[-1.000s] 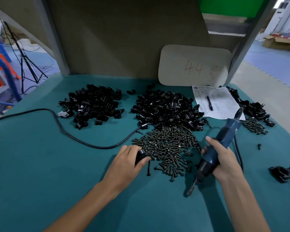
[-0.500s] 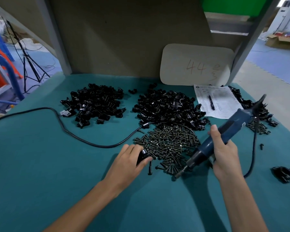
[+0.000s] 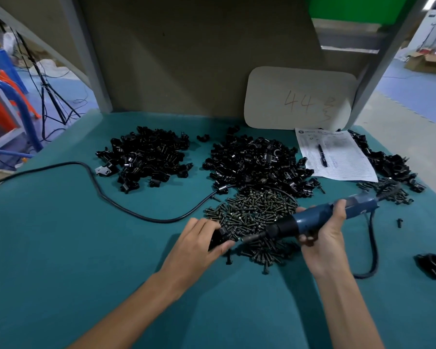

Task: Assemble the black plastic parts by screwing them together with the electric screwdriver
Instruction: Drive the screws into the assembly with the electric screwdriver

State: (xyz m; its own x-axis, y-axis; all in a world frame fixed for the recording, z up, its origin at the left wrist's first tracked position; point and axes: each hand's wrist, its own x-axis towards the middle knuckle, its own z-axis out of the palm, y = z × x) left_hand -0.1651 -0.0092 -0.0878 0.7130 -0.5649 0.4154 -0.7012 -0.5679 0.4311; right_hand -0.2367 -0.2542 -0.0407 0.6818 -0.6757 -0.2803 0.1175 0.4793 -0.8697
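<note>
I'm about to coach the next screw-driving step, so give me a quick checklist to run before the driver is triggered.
1. Right hand wrapped firmly round the electric screwdriver: ok.
2. Left hand pinning the black plastic part on the table: ok.
3. Driver bit aimed at the held part: ok, it points at it, nearly level.
4. Bit seated in a screw head: cannot tell, too small and dark.
5. Left fingertips clear of the bit: not ok, the thumb lies right beside the tip.
6. Screw pile within reach: ok.
</note>
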